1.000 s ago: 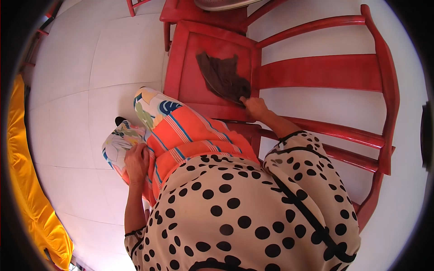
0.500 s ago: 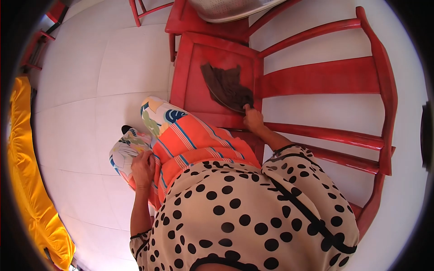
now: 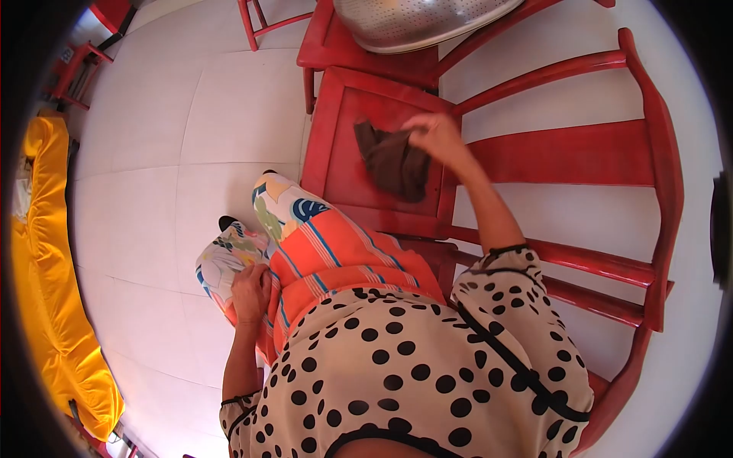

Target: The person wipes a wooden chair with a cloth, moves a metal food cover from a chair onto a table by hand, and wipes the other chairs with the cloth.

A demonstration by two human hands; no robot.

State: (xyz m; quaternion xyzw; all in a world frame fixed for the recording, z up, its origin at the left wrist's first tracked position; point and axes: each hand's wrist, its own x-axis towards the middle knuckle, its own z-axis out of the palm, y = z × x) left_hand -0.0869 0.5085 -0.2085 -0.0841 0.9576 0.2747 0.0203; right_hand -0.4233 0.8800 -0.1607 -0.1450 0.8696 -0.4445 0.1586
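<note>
Head view: just off centre toward 12 o'clock, a dark brown cloth [image 3: 395, 169] is bunched over a red chair seat [image 3: 340, 164], its far corner toward 11 o'clock from the bulk. At 1 o'clock the right hand [image 3: 440, 139], a little blurred, has its thumb and fingers pinched on the cloth's upper edge; whether all the lower folds touch the seat, I cannot tell. At 8 o'clock the left hand [image 3: 250, 294] rests half-curled on the patterned trousers [image 3: 332, 248]; whether it grips the fabric is unclear. Handling the cloth well likely calls for a secure pinch, the folds spread flat, even light pressure, and knuckles clear of the chair back [image 3: 565, 153] at 2 o'clock and the perforated metal bowl [image 3: 427, 27] past 12.
</note>
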